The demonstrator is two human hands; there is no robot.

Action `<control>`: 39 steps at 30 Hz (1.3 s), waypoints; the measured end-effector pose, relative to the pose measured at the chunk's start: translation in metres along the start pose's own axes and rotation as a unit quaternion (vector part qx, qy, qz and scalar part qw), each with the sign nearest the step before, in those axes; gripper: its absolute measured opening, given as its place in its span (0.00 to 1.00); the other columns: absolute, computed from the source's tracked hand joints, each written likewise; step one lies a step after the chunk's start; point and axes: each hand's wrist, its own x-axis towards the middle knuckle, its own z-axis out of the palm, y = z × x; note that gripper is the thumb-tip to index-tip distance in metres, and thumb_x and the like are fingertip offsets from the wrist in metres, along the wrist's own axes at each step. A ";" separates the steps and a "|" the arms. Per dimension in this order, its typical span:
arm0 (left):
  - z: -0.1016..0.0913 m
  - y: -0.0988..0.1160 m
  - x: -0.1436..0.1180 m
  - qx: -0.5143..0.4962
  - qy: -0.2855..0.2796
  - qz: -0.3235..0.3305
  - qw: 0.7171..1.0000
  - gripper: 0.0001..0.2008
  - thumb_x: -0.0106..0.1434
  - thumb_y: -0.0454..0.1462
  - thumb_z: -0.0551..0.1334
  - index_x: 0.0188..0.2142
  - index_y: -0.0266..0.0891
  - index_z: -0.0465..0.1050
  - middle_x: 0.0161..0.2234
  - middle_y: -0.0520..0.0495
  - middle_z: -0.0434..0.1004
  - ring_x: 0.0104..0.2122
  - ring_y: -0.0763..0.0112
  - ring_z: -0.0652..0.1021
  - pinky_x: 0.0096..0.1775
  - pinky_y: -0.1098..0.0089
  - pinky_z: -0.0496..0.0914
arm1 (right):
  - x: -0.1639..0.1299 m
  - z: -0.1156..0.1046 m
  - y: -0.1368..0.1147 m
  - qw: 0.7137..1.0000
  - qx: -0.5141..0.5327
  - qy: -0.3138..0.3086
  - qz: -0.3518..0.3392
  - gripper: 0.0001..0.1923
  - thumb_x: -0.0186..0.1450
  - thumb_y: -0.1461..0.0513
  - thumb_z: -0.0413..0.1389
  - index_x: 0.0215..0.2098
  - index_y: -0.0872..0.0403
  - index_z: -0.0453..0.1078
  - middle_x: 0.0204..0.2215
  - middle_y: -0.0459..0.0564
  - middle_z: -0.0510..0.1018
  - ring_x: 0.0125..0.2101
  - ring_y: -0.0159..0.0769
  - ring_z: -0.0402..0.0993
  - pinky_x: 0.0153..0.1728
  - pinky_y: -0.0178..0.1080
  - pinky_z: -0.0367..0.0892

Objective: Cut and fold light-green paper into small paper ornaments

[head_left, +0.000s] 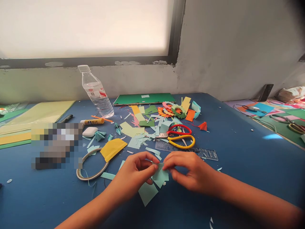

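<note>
My left hand (134, 175) and my right hand (188, 170) meet just above the blue table (238, 159), both pinching one small light-green paper piece (160, 176) between fingertips. A larger light-green scrap (147, 193) lies under the left hand. Just beyond the hands lie a clear stencil ruler (202, 153), yellow-handled scissors (182, 141) and red-handled scissors (178, 129).
Paper scraps cover the table's middle, with a folded yellow piece (113, 148), a tape ring (91, 165), a glue stick (92, 121), a white case (90, 131) and a water bottle (96, 92). Paper sheets (35, 117) lie left, a green card (145, 98) by the wall.
</note>
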 end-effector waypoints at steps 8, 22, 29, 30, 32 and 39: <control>0.004 -0.004 -0.001 0.199 0.009 0.022 0.980 0.10 0.59 0.42 0.59 0.28 0.38 0.71 0.24 0.52 0.71 0.27 0.69 0.72 0.27 0.71 0.65 | 0.003 0.011 0.006 0.970 0.107 0.025 0.215 0.12 0.59 0.65 0.57 0.42 0.55 0.71 0.28 0.46 0.77 0.28 0.31 0.74 0.31 0.32 0.70; -0.004 -0.012 0.007 0.497 0.015 0.164 0.852 0.07 0.59 0.32 0.59 0.31 0.44 0.75 0.34 0.53 0.76 0.35 0.70 0.76 0.31 0.74 0.65 | 0.005 0.001 0.036 0.971 -0.196 -0.077 -0.115 0.10 0.67 0.64 0.51 0.37 0.57 0.74 0.34 0.55 0.77 0.33 0.37 0.72 0.34 0.36 0.66; -0.007 -0.014 0.005 0.510 0.004 0.191 0.839 0.06 0.60 0.33 0.59 0.33 0.43 0.76 0.36 0.52 0.77 0.36 0.69 0.77 0.33 0.73 0.66 | 0.008 -0.012 0.037 0.908 -0.322 -0.134 -0.231 0.13 0.70 0.66 0.45 0.41 0.58 0.72 0.34 0.52 0.77 0.32 0.35 0.71 0.32 0.35 0.65; -0.007 -0.014 0.005 0.516 0.002 0.198 0.833 0.07 0.60 0.33 0.59 0.33 0.43 0.76 0.36 0.52 0.77 0.36 0.69 0.77 0.33 0.74 0.66 | 0.009 -0.013 0.037 0.904 -0.331 -0.139 -0.234 0.13 0.70 0.66 0.45 0.41 0.58 0.72 0.34 0.52 0.77 0.32 0.35 0.71 0.32 0.35 0.64; -0.007 -0.014 0.004 0.531 -0.003 0.215 0.820 0.07 0.60 0.32 0.59 0.33 0.44 0.76 0.36 0.53 0.78 0.36 0.69 0.77 0.33 0.74 0.66 | 0.009 -0.013 0.037 0.895 -0.345 -0.150 -0.239 0.13 0.70 0.66 0.45 0.41 0.58 0.71 0.33 0.52 0.77 0.31 0.34 0.70 0.31 0.35 0.64; -0.007 -0.011 0.003 0.600 -0.022 0.258 0.757 0.09 0.63 0.32 0.56 0.34 0.42 0.76 0.35 0.50 0.78 0.33 0.68 0.76 0.27 0.74 0.64 | 0.009 -0.015 0.034 0.873 -0.379 -0.174 -0.252 0.12 0.70 0.68 0.45 0.41 0.59 0.71 0.32 0.52 0.76 0.30 0.34 0.69 0.29 0.35 0.64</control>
